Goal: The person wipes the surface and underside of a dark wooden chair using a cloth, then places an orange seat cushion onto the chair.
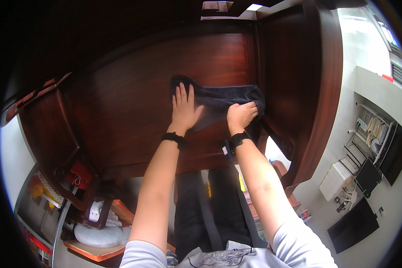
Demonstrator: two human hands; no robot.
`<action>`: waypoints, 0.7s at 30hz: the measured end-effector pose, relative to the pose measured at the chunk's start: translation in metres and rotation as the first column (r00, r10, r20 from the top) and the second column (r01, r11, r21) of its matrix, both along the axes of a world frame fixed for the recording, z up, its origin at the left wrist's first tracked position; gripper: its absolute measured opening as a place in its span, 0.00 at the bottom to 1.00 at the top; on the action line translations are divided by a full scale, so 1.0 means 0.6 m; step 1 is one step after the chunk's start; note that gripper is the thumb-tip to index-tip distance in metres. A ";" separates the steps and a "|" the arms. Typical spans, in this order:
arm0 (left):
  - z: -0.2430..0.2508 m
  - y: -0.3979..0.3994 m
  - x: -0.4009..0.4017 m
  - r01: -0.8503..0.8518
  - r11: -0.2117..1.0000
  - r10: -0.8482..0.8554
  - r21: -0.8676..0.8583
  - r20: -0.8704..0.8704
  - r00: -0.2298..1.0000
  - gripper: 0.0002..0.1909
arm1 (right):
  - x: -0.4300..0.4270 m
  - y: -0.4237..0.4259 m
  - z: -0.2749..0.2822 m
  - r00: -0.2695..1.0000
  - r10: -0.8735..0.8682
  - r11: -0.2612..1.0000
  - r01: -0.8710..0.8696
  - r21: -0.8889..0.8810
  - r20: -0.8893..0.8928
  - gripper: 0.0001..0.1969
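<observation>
A dark cloth (217, 95) lies bunched on a reddish-brown polished wooden surface (130, 87) framed by raised wooden sides. My left hand (184, 109) rests flat on the cloth's left end, fingers spread. At the cloth's right end, near the right wooden side panel (294, 73), my right hand (243, 115) has its fingers curled into the fabric. Both wrists wear black bands. A small dark object with a white label (225, 149) shows beside my right wrist; what it is I cannot tell.
Below left, an orange-edged board (97, 254) bears a white cushion (100, 235) and white cloth. A red item (80, 174) sits by the left wooden side. Far right are a rack with folded cloths (377, 130), a white box (335, 181), cables and a black panel (353, 226).
</observation>
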State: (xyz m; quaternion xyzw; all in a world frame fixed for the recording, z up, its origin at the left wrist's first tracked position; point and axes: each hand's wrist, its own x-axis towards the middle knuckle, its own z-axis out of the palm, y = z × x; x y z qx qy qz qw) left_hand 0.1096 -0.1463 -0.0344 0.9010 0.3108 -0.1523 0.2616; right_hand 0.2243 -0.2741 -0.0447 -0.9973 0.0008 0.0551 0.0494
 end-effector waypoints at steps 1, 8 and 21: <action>0.000 0.010 0.008 -0.001 1.000 0.001 0.001 -0.002 1.000 0.42 | 0.002 0.005 0.002 0.998 -0.031 0.999 0.031 -0.013 -0.052 0.20; 0.003 0.072 0.055 0.038 0.999 -0.039 -0.007 -0.080 0.996 0.45 | 0.147 0.054 0.006 0.836 0.548 0.820 -0.543 0.179 0.023 0.25; 0.012 0.111 0.111 0.057 0.998 -0.057 -0.003 -0.189 0.980 0.49 | 0.244 0.136 -0.003 0.885 0.459 0.826 -0.457 0.330 0.079 0.19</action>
